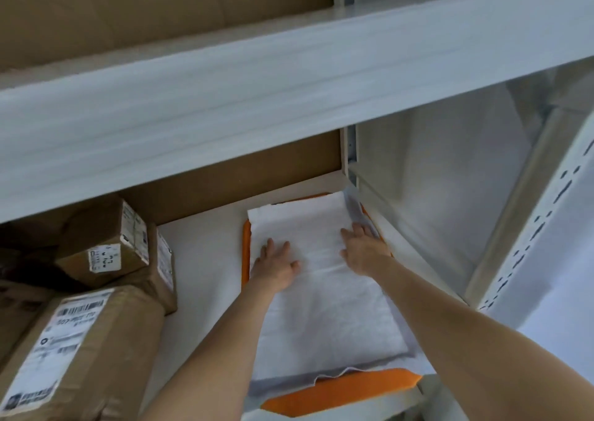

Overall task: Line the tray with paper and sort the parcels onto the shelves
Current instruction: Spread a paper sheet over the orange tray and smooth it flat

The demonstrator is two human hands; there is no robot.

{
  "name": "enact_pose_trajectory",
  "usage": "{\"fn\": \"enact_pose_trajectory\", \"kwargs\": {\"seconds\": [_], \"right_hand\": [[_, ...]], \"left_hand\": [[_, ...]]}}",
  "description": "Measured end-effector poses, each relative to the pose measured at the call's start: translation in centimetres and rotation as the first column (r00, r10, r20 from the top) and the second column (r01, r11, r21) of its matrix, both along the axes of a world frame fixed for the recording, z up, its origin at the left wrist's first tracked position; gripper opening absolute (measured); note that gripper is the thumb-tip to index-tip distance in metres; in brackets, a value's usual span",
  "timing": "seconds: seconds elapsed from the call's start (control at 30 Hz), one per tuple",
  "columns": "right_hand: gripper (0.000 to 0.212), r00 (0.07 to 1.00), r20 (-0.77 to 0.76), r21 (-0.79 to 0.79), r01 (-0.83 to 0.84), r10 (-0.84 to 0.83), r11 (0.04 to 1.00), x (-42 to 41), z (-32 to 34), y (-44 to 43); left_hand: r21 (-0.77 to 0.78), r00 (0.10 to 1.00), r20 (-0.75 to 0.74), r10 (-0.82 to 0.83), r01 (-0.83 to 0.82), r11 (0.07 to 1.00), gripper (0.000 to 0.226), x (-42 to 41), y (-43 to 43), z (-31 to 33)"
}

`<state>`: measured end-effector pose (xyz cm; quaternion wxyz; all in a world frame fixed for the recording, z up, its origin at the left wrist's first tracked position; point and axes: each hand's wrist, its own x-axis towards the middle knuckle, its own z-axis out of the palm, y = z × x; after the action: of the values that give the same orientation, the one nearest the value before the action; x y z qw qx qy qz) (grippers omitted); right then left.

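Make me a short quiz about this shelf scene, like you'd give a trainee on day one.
1. True or false: the white paper lies over the orange tray.
2. Where do the brown parcels sit? A) left of the tray, on the same shelf; B) on the tray; C) right of the tray.
3. What are the left hand and right hand doing?
Key: 1 true. 2 A. 3 Both rest flat on the paper, fingers straight.
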<state>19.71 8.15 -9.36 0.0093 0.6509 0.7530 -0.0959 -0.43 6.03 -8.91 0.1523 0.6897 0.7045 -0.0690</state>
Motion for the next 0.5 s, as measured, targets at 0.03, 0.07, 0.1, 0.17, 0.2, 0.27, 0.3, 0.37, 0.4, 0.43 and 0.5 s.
{"fn": "enact_pose_trajectory", "kwargs": {"seconds": [0.03,0.07,0.1,0.17,0.2,0.27,0.3,0.37,0.4,0.43,0.5], "right_hand": [[0.053,1.0,0.005,0.024,-0.03,0.03,0.999,-0.1,0.5,-0.4],[0.053,0.998,-0.002,0.021,-0.062,0.062,0.998,-0.4,0.9,-1.1],[0.052,0.996,-0.01,-0.008,-0.091,0.091,0.996,-0.7,1.1,-2.0],[0.051,0.992,0.012,-0.091,-0.126,0.127,0.988,-1.1,0.9,-3.7],[0.051,0.992,0.026,-0.123,-0.118,0.122,0.985,-0.9,0.6,-4.6],[0.049,0.997,0.04,-0.13,-0.057,0.062,0.99,0.1,0.1,-5.9],[0.048,0.999,0.043,-0.12,-0.017,0.022,0.993,0.6,-0.1,-6.3],[0.049,0.999,0.033,-0.121,0.031,-0.028,0.992,1.5,-0.1,-6.9],[0.051,0.999,0.017,-0.139,0.032,-0.03,0.99,1.7,0.0,-7.1],[0.053,1.0,-0.002,-0.161,0.022,-0.023,0.987,1.9,0.0,-7.1],[0.056,0.999,-0.031,-0.193,0.004,-0.01,0.981,2.0,0.2,-7.0]], "left_hand": [[0.027,1.0,-0.007,0.003,-0.003,1.0,0.063,0.2,-0.5,0.2],[0.045,1.0,-0.017,-0.017,0.018,0.999,0.063,0.5,-1.3,0.3],[0.044,0.999,-0.018,-0.052,0.052,0.998,0.063,1.0,-2.0,0.4],[0.002,0.993,-0.005,-0.118,0.118,0.993,0.064,2.0,-3.6,0.4],[-0.028,0.991,0.001,-0.132,0.132,0.991,0.064,2.4,-4.4,0.2],[-0.058,0.992,0.001,-0.127,0.127,0.99,0.064,2.7,-5.9,-0.3],[-0.054,0.993,-0.008,-0.114,0.114,0.992,0.064,2.7,-6.5,-0.4],[-0.051,0.996,-0.019,-0.082,0.081,0.995,0.063,2.8,-7.4,-0.3],[-0.062,0.997,-0.021,-0.07,0.069,0.996,0.064,2.9,-7.7,-0.1],[-0.073,0.998,-0.025,-0.064,0.062,0.995,0.064,2.9,-7.9,0.0],[-0.091,0.998,-0.028,-0.051,0.049,0.995,0.066,2.7,-8.4,0.3]]}}
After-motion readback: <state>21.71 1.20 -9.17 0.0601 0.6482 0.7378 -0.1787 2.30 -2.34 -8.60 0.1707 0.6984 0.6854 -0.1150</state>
